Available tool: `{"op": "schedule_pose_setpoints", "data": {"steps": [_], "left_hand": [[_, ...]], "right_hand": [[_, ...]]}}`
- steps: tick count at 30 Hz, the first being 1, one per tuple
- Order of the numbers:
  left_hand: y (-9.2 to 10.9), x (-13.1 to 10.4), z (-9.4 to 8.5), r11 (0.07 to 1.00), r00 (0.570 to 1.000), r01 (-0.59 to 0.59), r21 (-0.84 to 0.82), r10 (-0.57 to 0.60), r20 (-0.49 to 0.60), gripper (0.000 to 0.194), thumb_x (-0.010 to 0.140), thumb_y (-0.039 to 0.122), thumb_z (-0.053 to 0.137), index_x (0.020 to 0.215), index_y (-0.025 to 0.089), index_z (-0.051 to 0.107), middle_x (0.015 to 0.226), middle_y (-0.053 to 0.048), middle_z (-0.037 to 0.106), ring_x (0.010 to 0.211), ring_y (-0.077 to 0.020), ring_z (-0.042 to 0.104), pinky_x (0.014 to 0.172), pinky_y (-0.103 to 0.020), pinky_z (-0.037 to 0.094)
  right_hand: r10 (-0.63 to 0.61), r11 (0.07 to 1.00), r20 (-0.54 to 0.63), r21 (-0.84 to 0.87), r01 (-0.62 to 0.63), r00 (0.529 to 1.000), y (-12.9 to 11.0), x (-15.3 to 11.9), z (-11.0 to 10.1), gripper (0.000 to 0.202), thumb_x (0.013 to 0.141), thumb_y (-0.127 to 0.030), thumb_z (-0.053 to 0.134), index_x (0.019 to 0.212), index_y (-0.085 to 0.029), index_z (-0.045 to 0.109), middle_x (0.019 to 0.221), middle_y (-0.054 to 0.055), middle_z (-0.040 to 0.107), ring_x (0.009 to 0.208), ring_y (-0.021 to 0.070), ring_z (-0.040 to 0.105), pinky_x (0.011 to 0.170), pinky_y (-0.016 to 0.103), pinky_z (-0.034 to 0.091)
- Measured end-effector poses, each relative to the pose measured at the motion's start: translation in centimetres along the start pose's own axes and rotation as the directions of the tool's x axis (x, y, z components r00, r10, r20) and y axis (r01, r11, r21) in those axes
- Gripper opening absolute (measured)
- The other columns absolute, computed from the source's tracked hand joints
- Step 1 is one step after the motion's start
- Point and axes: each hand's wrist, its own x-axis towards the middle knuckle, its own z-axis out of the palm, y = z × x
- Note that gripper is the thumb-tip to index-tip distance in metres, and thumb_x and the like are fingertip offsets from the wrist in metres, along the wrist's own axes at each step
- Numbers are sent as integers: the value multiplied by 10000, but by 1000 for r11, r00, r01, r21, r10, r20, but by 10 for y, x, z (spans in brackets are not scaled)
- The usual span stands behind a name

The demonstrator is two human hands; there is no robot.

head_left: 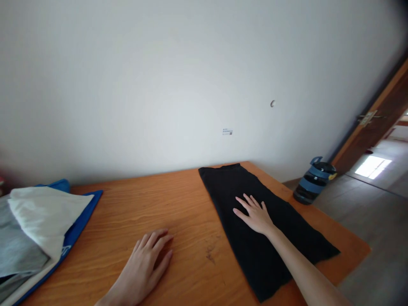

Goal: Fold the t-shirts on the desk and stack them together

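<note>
A black piece of folded cloth (229, 182), likely a garment though its kind is hard to make out, lies flat along the right part of the wooden table (191, 263). My right hand (255, 214) rests on the middle of it, fingers spread and holding nothing. To the left of the cloth, my left hand (145, 259) lies on the bare wood, its fingers loosely bent and apart with nothing in them. The forearm hides part of the cloth's right side.
At the left edge lies a pile of clothes with white (51, 212), grey (19, 242) and blue (83, 216) pieces. A dark water bottle (310, 187) with blue bands stands by the table's right edge. A white wall (153, 93) rises behind; a wooden door (360, 140) is at right.
</note>
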Motion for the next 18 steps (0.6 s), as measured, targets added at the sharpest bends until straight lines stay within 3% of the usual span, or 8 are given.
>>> {"op": "schedule_pose_setpoints", "data": {"steps": [7,18], "left_hand": [[-5,-3,2,1000,1000,-15,23,15,12,332,1001,414,557,1310,321,637,1356,-57,664,1210,-277,644,1010,-471,573],[2,0,-2,1000,1000,-10,5,10,11,310,1008,395,543,1285,309,651,1338,-60,669,1211,-273,642,1020,-467,564]], "right_hand": [[11,1000,-9,3,-11,1000,14,20,-2,743,961,-786,278,1589,-396,355,1717,43,233,1583,308,152,1230,658,122],[20,1000,-8,-10,-20,1000,26,4,5,784,945,-811,246,1604,-394,320,1721,39,214,1582,339,141,1225,674,127]]}}
